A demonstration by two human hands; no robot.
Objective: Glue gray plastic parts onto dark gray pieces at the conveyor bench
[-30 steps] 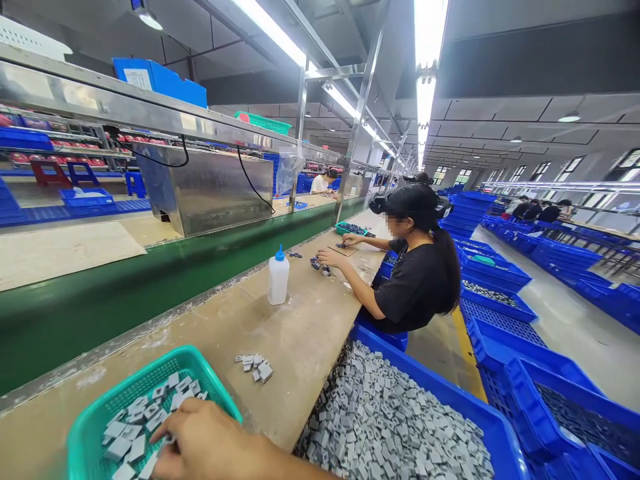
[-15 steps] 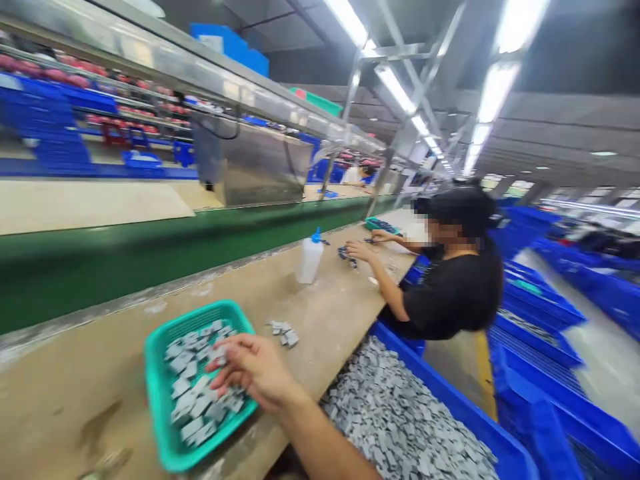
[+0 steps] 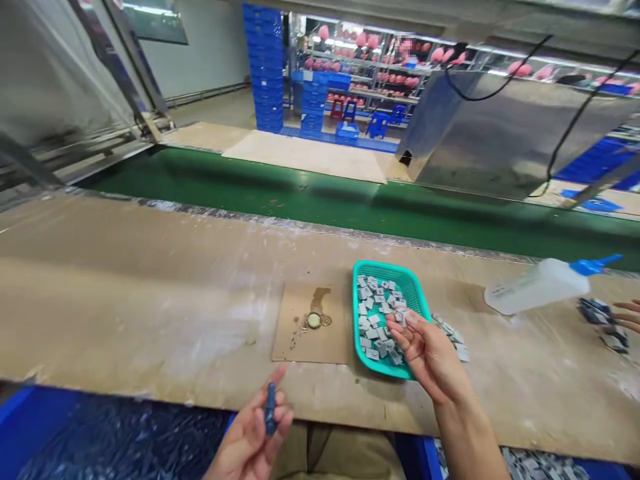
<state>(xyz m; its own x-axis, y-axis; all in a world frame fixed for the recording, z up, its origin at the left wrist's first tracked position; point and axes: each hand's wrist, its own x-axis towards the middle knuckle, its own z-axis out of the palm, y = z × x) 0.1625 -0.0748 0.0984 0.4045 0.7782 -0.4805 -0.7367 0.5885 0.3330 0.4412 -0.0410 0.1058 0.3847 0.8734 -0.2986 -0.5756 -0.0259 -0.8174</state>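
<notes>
My left hand point(image 3: 249, 437) is closed around a small dark blue plastic piece point(image 3: 271, 408), held upright at the table's front edge. Over the turquoise basket point(image 3: 357, 327), my right hand point(image 3: 435, 357) pinches a small grey piece point(image 3: 401, 315) between thumb and fingers. Several flat grey pieces point(image 3: 373, 333) lie loose inside that basket. Left of it, a cardboard square point(image 3: 293, 303) carries a small round dish point(image 3: 314, 321) with pale contents and a wet brown stain. More grey pieces point(image 3: 456, 339) rest on the table, partly behind my right wrist.
A white bottle with a blue nozzle point(image 3: 540, 287) stands at the right. Beyond it, a co-worker's hand point(image 3: 629, 315) is near dark pieces point(image 3: 603, 323). A green conveyor belt point(image 3: 300, 193) runs behind the table. Below the front edge are bins of dark pieces point(image 3: 115, 440) and grey pieces point(image 3: 537, 465).
The view has swung left and down, so the cardboard square and my left hand with the blue piece now show. My right hand is still over the basket.
</notes>
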